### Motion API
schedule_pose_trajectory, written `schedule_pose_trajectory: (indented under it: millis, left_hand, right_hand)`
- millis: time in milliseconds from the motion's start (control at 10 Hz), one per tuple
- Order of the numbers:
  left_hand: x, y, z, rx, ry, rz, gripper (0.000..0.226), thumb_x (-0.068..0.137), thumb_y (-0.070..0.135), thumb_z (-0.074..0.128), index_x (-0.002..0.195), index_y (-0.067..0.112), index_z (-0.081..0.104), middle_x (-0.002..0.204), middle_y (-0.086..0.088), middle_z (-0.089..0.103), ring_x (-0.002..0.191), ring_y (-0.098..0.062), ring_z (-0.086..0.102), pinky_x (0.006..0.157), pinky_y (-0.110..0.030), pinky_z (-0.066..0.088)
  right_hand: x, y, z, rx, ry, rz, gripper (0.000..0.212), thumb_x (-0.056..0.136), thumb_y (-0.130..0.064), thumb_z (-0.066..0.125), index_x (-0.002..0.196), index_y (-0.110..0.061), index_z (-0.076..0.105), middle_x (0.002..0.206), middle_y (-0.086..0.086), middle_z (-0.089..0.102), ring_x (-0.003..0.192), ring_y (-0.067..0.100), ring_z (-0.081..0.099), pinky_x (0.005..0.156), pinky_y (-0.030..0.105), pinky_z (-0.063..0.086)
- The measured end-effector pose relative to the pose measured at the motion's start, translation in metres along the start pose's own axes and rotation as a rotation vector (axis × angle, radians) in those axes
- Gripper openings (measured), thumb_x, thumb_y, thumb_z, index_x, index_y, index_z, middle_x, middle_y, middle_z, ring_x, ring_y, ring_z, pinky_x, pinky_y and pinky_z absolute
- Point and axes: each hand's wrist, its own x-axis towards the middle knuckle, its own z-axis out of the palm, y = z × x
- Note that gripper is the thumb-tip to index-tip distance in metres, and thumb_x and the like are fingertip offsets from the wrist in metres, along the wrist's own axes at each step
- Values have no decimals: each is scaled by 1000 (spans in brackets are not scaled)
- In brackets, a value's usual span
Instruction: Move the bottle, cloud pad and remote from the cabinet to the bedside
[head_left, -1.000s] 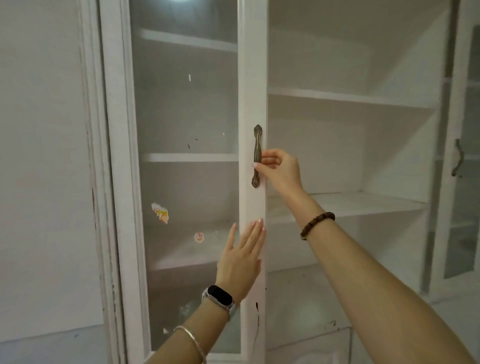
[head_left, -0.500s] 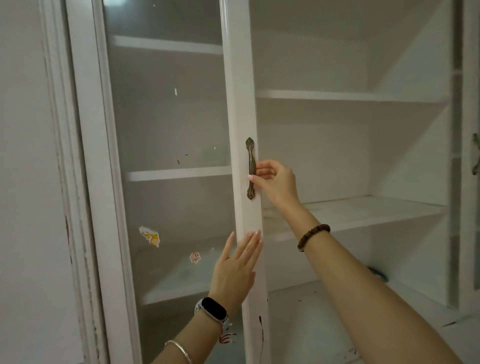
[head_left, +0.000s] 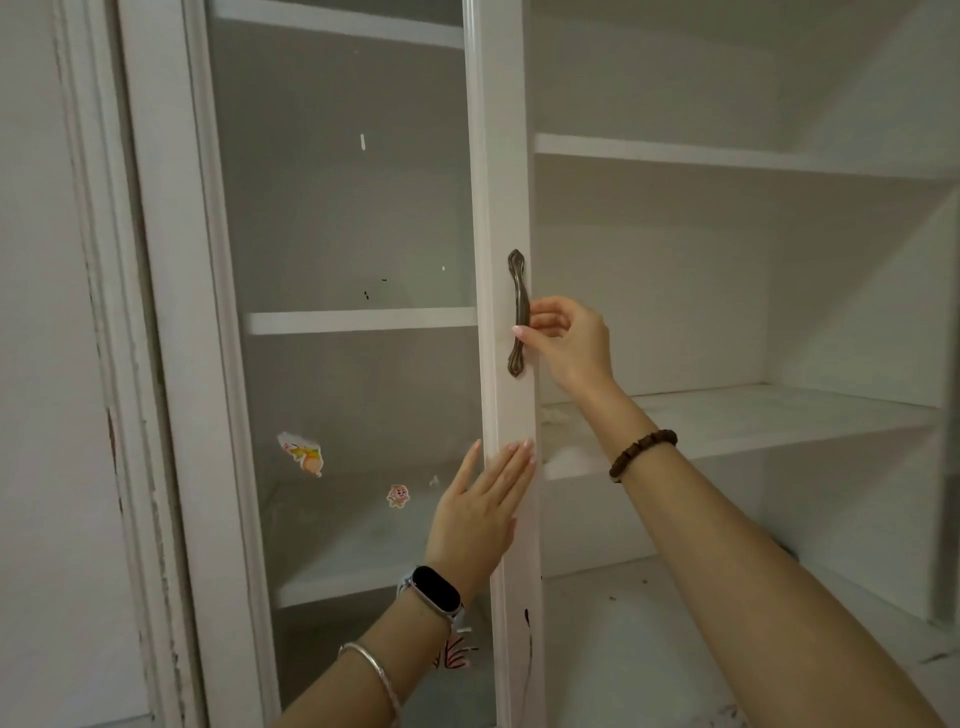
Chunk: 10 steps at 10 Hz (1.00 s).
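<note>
Now our right grip (head_left: 569, 338) pinches the upright door handle (head_left: 518, 312); below it, our left grip (head_left: 480, 512) lies flat, fingers straight, on the door (head_left: 501, 156).

The left grip (head_left: 478, 519) has a black smartwatch (head_left: 436, 592) on a pale strap and a thin silver bangle (head_left: 371, 670) at its wrist; the right grip (head_left: 571, 343) has a brown beaded bracelet (head_left: 641, 452).
</note>
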Motion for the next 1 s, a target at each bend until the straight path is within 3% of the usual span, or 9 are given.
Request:
schedule_pose_trajectory:
  millis: [400, 600, 700, 800, 900, 1000]
  left_hand:
    - [0, 1, -5, -5, -18, -25, 70, 95, 36, 37, 149, 11, 1, 158, -7, -3, 145, -21, -5, 116, -48, -4]
    - [2, 0, -20, -43, -73, 31, 68, 97, 40, 33, 149, 15, -3, 158, -7, -7, 145, -21, -8, 116, -47, -9]
    - [2, -2, -32, -137, -79, 44, 66, 94, 35, 42, 150, 18, 11, 158, -7, 7, 146, -21, 5, 118, -46, 0]
    - [-2, 1, -46, -193, -47, 0, 63, 91, 29, 51, 147, 16, 25, 156, -9, 21, 144, -23, 16, 117, -46, 4]
    - [-5, 11, -53, -245, 19, -93, 54, 87, 23, 57, 138, 14, 40, 147, -11, 39, 138, -27, 33, 116, -46, 15]
    - [-9, 18, -61, -359, 61, -309, 45, 84, 20, 61, 127, 12, 52, 131, -11, 55, 124, -29, 49, 110, -48, 32]
  right_hand:
    - [-3, 2, 5, -1, 45, -24, 21, 78, -15, 77, 96, -15, 65, 83, -6, 67, 76, 6, 64, 70, 10, 49]
    - [-12, -11, 2, -83, 40, -8, 20, 83, -15, 72, 101, -12, 64, 87, -3, 65, 70, -2, 57, 61, 0, 43]
    - [-23, -13, -12, -186, -30, -4, 27, 87, -24, 68, 111, -15, 61, 89, -8, 61, 77, 3, 58, 69, 8, 46]
    - [-41, -9, -39, -338, -77, -36, 25, 90, -21, 59, 115, -16, 58, 96, -5, 62, 83, 9, 58, 75, 24, 50]
    - [-62, 1, -72, -522, -87, -144, 23, 91, -19, 53, 114, -18, 58, 100, -2, 63, 86, 13, 59, 68, 26, 46]
    - [-79, 11, -95, -658, -129, -207, 24, 91, -18, 52, 115, -17, 58, 103, 0, 62, 92, 16, 59, 66, 28, 46]
